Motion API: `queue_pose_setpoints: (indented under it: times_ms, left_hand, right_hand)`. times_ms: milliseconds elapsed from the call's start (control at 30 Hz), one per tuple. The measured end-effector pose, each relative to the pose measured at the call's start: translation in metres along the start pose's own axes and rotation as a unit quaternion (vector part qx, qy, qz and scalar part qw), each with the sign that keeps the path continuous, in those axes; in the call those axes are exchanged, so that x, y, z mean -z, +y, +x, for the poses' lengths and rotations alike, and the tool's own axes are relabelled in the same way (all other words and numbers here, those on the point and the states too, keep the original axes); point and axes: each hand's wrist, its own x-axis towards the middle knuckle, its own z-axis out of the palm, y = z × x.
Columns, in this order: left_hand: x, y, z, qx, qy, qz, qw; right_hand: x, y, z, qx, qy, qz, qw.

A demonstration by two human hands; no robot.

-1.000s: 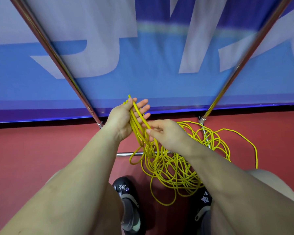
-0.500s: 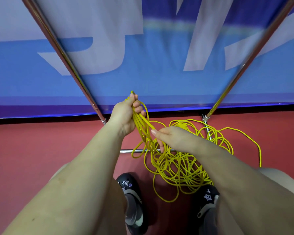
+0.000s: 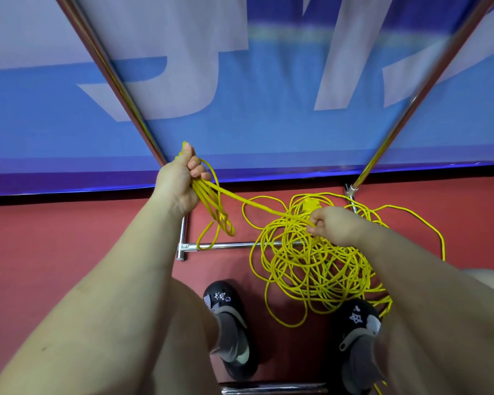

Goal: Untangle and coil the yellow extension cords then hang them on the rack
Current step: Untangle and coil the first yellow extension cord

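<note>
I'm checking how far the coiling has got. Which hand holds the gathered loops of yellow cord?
The left hand, raised by the left rack pole, grips several hanging loops. The right hand only pinches one strand above the tangled pile.

Nothing is showing that can be read. The blue banner (image 3: 268,124) is carrying large pale strokes running from 10 to 2 o'clock, cropped and blurred, and they are forming no letter that can be told.

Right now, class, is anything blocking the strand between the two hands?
Nothing visible does. The strand runs free from the left hand to the right hand, above the tangled pile on the floor.
</note>
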Motion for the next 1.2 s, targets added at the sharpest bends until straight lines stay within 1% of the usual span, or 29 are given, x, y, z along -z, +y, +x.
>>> queue_pose_setpoints:
  times_ms: [67,133,200,300,400,500,567,700,833,900,967,1000,1033,1067,1100,1133,1167,1200]
  left_hand:
    - [0.003,0.001,0.000,-0.005,0.002,0.005,1.000]
    - [0.006,0.002,0.001,-0.005,0.001,0.011,1.000]
    - [0.008,0.002,0.002,-0.005,-0.001,0.039,0.999]
    - [0.008,-0.003,0.002,-0.014,-0.006,0.111,0.994]
    - [0.005,-0.013,-0.001,-0.033,-0.022,0.198,0.979]
    - [-0.002,-0.027,-0.006,-0.038,-0.052,0.302,0.951]
    - [-0.006,-0.035,-0.007,-0.024,-0.078,0.339,0.937]
    - [-0.015,-0.051,-0.009,0.030,-0.139,0.361,0.922]
    - [-0.027,-0.065,-0.015,0.047,-0.191,0.385,0.902]
    - [-0.032,-0.070,-0.017,0.046,-0.215,0.385,0.896]
    - [-0.037,-0.073,-0.020,0.031,-0.225,0.401,0.887]
    - [-0.039,-0.074,-0.021,0.023,-0.226,0.412,0.882]
    - [-0.042,-0.075,-0.022,0.016,-0.224,0.421,0.879]
    - [-0.044,-0.075,-0.023,0.010,-0.218,0.426,0.878]
    - [-0.045,-0.075,-0.023,0.007,-0.208,0.425,0.881]
    - [-0.046,-0.074,-0.022,0.007,-0.195,0.419,0.887]
    - [-0.047,-0.074,-0.022,0.010,-0.181,0.408,0.895]
    - [-0.048,-0.073,-0.021,0.016,-0.167,0.393,0.904]
  right_hand:
    - [0.005,0.002,0.000,-0.011,0.012,0.100,0.995]
    - [0.010,0.000,-0.002,-0.021,0.011,0.232,0.972]
    - [0.017,-0.005,-0.007,-0.028,0.012,0.343,0.939]
    - [0.029,-0.016,-0.013,-0.029,0.008,0.462,0.886]
    - [0.038,-0.032,-0.018,-0.033,-0.008,0.580,0.814]
    - [0.044,-0.047,-0.022,-0.033,-0.004,0.651,0.758]
    - [0.047,-0.056,-0.023,-0.031,-0.002,0.695,0.718]
    - [0.051,-0.066,-0.020,-0.029,0.013,0.765,0.644]
    - [0.056,-0.065,-0.014,-0.031,0.067,0.821,0.566]
    - [0.061,-0.060,-0.012,-0.035,0.086,0.838,0.538]
    - [0.065,-0.056,-0.011,-0.031,0.083,0.849,0.521]
    - [0.067,-0.053,-0.011,-0.026,0.079,0.850,0.520]
    - [0.068,-0.051,-0.011,-0.020,0.077,0.843,0.532]
    - [0.069,-0.049,-0.011,-0.011,0.077,0.824,0.561]
    - [0.069,-0.047,-0.012,-0.001,0.082,0.786,0.613]
    - [0.066,-0.045,-0.012,0.014,0.093,0.718,0.690]
    - [0.063,-0.043,-0.014,0.033,0.106,0.620,0.777]
    - [0.057,-0.042,-0.015,0.054,0.116,0.508,0.852]
